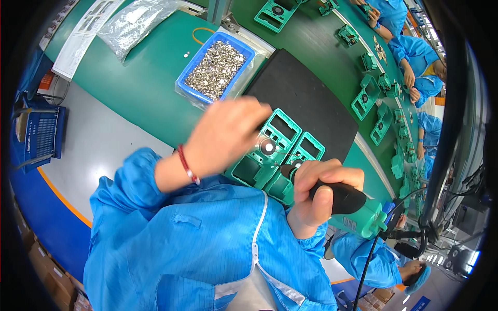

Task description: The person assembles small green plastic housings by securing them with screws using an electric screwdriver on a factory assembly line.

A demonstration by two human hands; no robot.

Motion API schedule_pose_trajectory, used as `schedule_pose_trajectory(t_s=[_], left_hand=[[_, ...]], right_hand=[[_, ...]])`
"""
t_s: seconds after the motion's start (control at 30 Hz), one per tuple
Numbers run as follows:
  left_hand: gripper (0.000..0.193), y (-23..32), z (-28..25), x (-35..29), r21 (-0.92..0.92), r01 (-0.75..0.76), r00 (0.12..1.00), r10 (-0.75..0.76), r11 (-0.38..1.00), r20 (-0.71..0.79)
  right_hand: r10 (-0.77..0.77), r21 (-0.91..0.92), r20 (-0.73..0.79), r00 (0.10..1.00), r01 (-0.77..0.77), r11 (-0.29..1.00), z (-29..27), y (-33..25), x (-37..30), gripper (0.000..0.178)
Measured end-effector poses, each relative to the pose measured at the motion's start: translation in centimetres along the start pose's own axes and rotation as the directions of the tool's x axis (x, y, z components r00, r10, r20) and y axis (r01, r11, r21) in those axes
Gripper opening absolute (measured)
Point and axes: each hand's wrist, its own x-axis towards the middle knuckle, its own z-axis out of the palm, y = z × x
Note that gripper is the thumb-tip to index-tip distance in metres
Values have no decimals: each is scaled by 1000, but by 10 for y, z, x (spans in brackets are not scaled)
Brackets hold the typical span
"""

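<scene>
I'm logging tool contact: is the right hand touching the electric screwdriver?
Touching. The head view shows the right hand gripping the electric screwdriver, thumb and fingers curled directly against its black handle.

We've room over the blk mat [308, 90], far right of the green housings [283, 143], & over bench [129, 96] at left. Blue parts tray [240, 74] stands btwn; our L hand [220, 137] obstructs housings' left, R hand [316, 194] w/ driver [346, 199] their near right.

Green casing [258, 156], black-and-green screwdriver [346, 198], blue tray [198, 57]
</scene>
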Motion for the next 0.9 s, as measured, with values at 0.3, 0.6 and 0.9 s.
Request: schedule_pose_trajectory(t_s=[0.3, 0.6, 0.9], left_hand=[[13, -77, -46, 44, 622, 36, 924, -263, 782, 277], [10, -79, -45, 37, 519, 96, 950, -234, 849, 207], [14, -80, -34, 30, 410, 172, 985, -168, 896, -45]], right_hand=[[16, -16, -10, 1000, -16, 1000, -6, 25, -6, 28], [12, -116, 12, 1000, -10, 993, -17, 41, -11, 28], [71, -147, 31, 997, -66, 987, -19, 47, -11, 28]])
